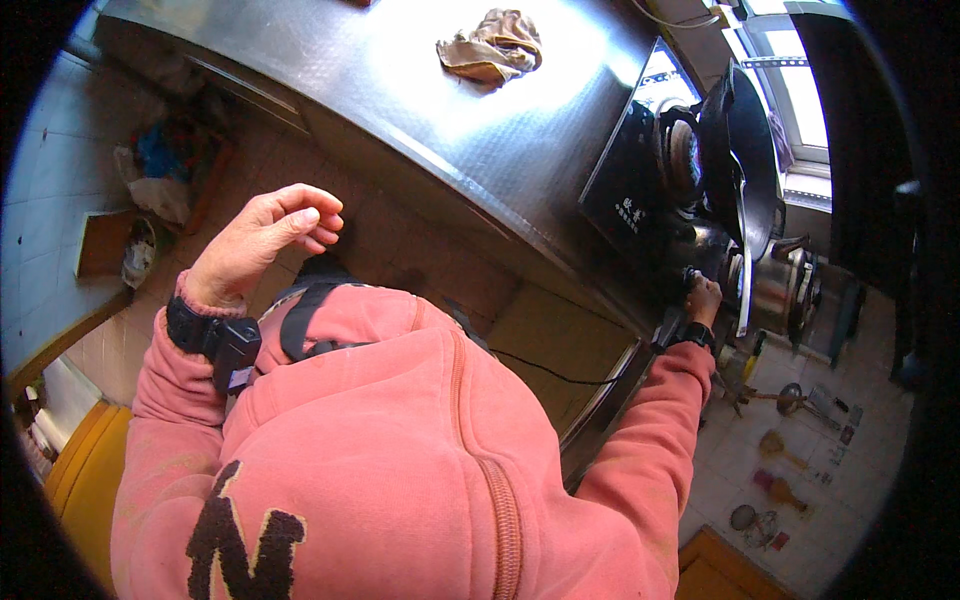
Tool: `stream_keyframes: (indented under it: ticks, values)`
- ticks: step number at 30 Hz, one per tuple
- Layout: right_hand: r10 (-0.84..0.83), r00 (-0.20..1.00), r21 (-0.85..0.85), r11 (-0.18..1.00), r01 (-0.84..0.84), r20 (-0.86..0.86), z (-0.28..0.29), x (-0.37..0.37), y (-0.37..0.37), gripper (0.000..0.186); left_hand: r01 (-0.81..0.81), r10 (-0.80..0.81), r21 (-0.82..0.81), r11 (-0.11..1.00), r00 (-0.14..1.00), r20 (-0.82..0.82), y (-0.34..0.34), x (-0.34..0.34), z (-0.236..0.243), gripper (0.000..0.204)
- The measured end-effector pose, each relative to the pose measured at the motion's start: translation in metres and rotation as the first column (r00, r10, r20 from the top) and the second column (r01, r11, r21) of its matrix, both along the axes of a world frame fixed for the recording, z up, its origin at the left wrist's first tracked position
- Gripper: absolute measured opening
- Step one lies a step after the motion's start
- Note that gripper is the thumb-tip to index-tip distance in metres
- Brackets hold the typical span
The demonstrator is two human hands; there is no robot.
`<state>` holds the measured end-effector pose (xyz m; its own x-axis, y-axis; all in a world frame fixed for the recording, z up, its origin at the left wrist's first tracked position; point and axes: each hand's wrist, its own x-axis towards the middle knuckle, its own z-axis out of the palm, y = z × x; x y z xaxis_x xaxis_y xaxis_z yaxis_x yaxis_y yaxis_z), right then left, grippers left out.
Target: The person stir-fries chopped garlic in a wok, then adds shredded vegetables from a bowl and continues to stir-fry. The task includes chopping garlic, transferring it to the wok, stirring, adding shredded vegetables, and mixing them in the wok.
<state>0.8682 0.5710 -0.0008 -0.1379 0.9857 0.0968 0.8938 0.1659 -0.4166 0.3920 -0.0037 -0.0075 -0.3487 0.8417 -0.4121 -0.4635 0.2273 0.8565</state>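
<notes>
On the right, my right hand [704, 298] reaches to the front of a black glass-topped gas stove, its fingers closed on a dark knob [690, 276]. The stove [622, 180] has a round burner [684, 155] showing. A large dark wok [738, 165] stands tilted beside the burner, and a metal pot [778, 285] is near my right hand. My left hand [262, 240] hangs in the air at the left, away from the counter. Its fingers are loosely bent, with nothing in them.
A crumpled brown cloth [492, 48] lies on the shiny metal counter [400, 95]. Ladles and other utensils [790, 400] hang on the tiled wall at right. Bags [160, 170] are at the left, and a yellow chair [85, 480] is at lower left. A window [795, 90] is beyond the stove.
</notes>
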Motion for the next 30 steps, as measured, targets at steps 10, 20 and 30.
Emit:
stream_keyframes:
  ticks: [10, 20, 30]
  values:
    - [0.085, 0.996, -0.020, 0.996, -0.085, 0.030, 0.006, 0.000, -0.003, 0.038, 0.015, -0.015, -0.008, 1.000, 1.000, 0.013, 0.004, -0.002, 0.003, 0.024]
    - [-0.087, 0.970, -0.120, 0.991, 0.060, -0.228, 0.118, -0.061, -0.064, 0.052, 0.048, -0.046, 0.043, 0.998, 0.999, -0.027, 0.010, -0.011, 0.013, 0.024]
    - [0.413, 0.799, 0.022, 0.883, -0.469, 0.437, 0.204, -0.147, -0.166, 0.036, 0.200, -0.192, 0.089, 0.976, 0.978, -0.086, 0.048, -0.016, 0.056, 0.025]
